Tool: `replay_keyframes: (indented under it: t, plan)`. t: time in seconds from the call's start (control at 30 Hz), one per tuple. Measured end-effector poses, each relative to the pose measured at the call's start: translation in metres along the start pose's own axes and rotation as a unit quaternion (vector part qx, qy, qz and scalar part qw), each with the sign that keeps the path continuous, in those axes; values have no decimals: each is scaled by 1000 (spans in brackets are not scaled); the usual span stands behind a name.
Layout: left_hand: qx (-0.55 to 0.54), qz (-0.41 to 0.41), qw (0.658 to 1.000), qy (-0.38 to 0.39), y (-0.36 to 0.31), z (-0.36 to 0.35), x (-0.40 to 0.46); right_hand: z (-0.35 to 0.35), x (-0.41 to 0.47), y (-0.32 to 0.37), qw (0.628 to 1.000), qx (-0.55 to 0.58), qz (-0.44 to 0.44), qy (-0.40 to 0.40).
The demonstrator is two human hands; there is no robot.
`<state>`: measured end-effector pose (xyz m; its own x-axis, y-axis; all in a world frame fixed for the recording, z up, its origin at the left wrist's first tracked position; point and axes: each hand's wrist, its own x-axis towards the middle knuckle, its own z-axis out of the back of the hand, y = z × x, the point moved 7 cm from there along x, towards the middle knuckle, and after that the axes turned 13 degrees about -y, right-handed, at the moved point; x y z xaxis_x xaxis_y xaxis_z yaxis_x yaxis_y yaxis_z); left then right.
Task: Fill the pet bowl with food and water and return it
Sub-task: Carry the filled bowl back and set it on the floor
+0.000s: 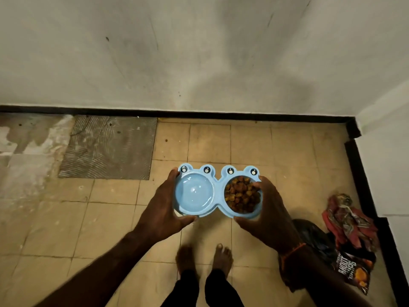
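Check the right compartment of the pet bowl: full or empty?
Full: brown kibble fills the right compartment of the pet bowl.

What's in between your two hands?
The blue double pet bowl, seen in the head view. The left hand grips its water end, the right hand its end with kibble.
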<state>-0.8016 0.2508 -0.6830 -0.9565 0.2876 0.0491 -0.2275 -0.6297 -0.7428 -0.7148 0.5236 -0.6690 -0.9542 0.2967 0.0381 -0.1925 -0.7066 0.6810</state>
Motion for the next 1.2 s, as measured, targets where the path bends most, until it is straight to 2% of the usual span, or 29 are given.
replay_keyframes:
  t: [0.23, 0.43, 0.67, 0.83, 0.93, 1.2]
  plan:
    - [-20, 44, 999, 26, 132, -130, 31, -123, 46, -121, 1000, -7, 3, 22]
    - [-59, 24, 997, 39, 221, -225, 45, -226, 52, -218, 999, 1, -21, 35]
    - [-30, 71, 994, 72, 331, -320, 62, -327, 63, -311, 998, -10, -28, 55]
    - [-7, 68, 995, 77, 378, -363, 72, -381, 80, -358, 996, -25, -41, 74]
    - [17, 92, 990, 108, 402, -385, 76, -405, 89, -379, 995, -35, -51, 85]
    - [37, 70, 989, 127, 429, -411, 63, -438, 84, -411, 989, -63, -79, 111]
